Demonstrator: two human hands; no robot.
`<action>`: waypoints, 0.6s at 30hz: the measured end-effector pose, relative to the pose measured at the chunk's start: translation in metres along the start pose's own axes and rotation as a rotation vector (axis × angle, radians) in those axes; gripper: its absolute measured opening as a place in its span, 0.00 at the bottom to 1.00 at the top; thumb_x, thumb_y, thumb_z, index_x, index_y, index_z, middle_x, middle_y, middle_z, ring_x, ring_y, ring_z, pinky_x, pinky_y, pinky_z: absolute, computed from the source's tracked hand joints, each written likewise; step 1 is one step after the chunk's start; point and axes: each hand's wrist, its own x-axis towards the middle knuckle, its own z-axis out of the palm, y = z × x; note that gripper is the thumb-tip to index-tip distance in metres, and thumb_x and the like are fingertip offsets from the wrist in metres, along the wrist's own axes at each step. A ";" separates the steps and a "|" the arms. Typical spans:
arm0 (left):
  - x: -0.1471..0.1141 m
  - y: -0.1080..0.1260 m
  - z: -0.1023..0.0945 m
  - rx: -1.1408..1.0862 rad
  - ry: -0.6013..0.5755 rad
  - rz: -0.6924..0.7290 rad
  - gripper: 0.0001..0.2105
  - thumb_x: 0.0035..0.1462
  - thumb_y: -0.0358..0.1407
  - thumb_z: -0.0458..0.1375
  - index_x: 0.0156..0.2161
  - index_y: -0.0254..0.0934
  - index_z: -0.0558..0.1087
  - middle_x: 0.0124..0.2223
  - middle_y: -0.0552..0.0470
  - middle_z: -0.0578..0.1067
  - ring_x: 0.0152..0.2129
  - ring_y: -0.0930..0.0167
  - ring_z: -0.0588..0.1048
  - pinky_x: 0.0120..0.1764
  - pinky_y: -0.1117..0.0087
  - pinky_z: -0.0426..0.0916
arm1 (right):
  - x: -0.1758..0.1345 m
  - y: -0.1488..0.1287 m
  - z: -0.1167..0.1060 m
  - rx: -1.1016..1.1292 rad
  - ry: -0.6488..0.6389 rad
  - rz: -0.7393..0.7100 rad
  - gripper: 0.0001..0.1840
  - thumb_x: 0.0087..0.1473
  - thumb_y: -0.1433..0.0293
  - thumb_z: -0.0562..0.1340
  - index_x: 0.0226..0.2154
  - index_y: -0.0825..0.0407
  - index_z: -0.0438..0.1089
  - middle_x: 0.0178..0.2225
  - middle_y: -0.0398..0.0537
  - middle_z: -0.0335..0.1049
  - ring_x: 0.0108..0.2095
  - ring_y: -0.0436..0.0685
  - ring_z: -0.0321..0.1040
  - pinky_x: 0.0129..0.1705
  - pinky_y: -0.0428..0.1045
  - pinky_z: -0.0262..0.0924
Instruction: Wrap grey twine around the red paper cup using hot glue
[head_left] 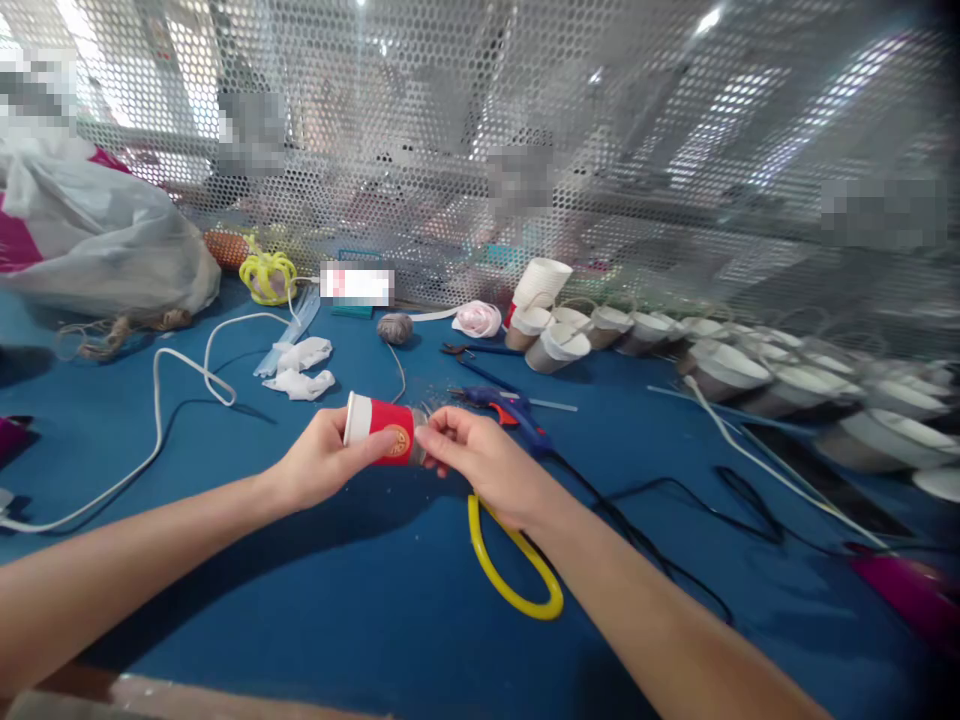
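A paper cup (382, 428), white at the rim with a red printed body, lies on its side in the air in my left hand (319, 460). That hand's fingers close around it, thumb on the red part. Grey yarn (420, 450) wraps the cup's base end. There my right hand (472, 450) pinches the yarn with thumb and fingertips, touching the cup. Behind the cup sits a ball of grey yarn (395, 328), its strand trailing toward the cup. Under my right wrist lies a yellow loop handle (551, 600), seemingly of scissors, largely hidden by the hand.
A blue glue gun (517, 410) with a black cable and pliers (480, 350) lie beyond my right hand. Several yarn-wrapped cups (720, 370) line the right back. A white cable (157, 400) and crumpled white pieces (300, 370) are left. A perforated metal screen (420, 150) stands behind.
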 end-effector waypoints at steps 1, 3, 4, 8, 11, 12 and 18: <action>0.001 0.000 -0.001 0.023 -0.038 -0.025 0.12 0.43 0.37 0.65 0.32 0.30 0.76 0.27 0.51 0.77 0.23 0.74 0.71 0.28 0.76 0.64 | -0.002 0.004 0.004 -0.006 0.016 -0.010 0.13 0.51 0.59 0.56 0.25 0.52 0.59 0.23 0.42 0.62 0.24 0.49 0.61 0.27 0.46 0.58; 0.004 0.000 -0.003 -0.038 -0.117 -0.133 0.12 0.41 0.37 0.66 0.31 0.30 0.76 0.28 0.50 0.78 0.24 0.74 0.72 0.29 0.76 0.64 | -0.007 0.010 0.009 -0.041 0.048 -0.045 0.12 0.52 0.61 0.55 0.24 0.51 0.57 0.22 0.40 0.59 0.23 0.48 0.58 0.26 0.46 0.56; 0.005 0.001 -0.004 -0.114 -0.147 -0.205 0.14 0.41 0.39 0.66 0.31 0.30 0.76 0.28 0.50 0.78 0.25 0.73 0.72 0.30 0.76 0.65 | -0.009 0.011 0.010 -0.070 0.061 -0.070 0.12 0.52 0.62 0.55 0.24 0.51 0.57 0.22 0.39 0.58 0.23 0.48 0.56 0.27 0.46 0.55; 0.009 0.001 -0.006 -0.346 -0.137 -0.373 0.18 0.40 0.45 0.65 0.30 0.30 0.75 0.27 0.48 0.77 0.22 0.73 0.73 0.29 0.74 0.66 | -0.018 0.007 0.010 -0.198 0.083 -0.186 0.11 0.50 0.67 0.59 0.21 0.50 0.58 0.24 0.41 0.60 0.27 0.50 0.57 0.32 0.48 0.53; 0.006 0.002 -0.004 -0.273 -0.063 -0.291 0.14 0.41 0.42 0.65 0.27 0.29 0.75 0.24 0.50 0.76 0.20 0.75 0.71 0.25 0.76 0.63 | -0.020 0.003 0.005 -0.249 0.127 -0.220 0.08 0.51 0.65 0.59 0.24 0.50 0.62 0.27 0.43 0.64 0.30 0.52 0.60 0.35 0.49 0.55; 0.004 0.002 -0.003 -0.224 -0.052 -0.252 0.14 0.40 0.41 0.66 0.27 0.29 0.75 0.23 0.51 0.75 0.19 0.75 0.70 0.24 0.77 0.62 | -0.020 0.003 0.002 -0.260 0.163 -0.240 0.08 0.52 0.63 0.58 0.28 0.50 0.64 0.30 0.45 0.66 0.32 0.53 0.62 0.37 0.49 0.56; -0.006 0.006 0.001 0.065 -0.154 -0.098 0.11 0.45 0.40 0.63 0.27 0.30 0.75 0.22 0.54 0.73 0.18 0.78 0.65 0.23 0.77 0.59 | -0.018 0.005 0.000 -0.270 0.147 -0.348 0.25 0.59 0.56 0.42 0.42 0.52 0.67 0.48 0.54 0.64 0.52 0.57 0.57 0.55 0.55 0.48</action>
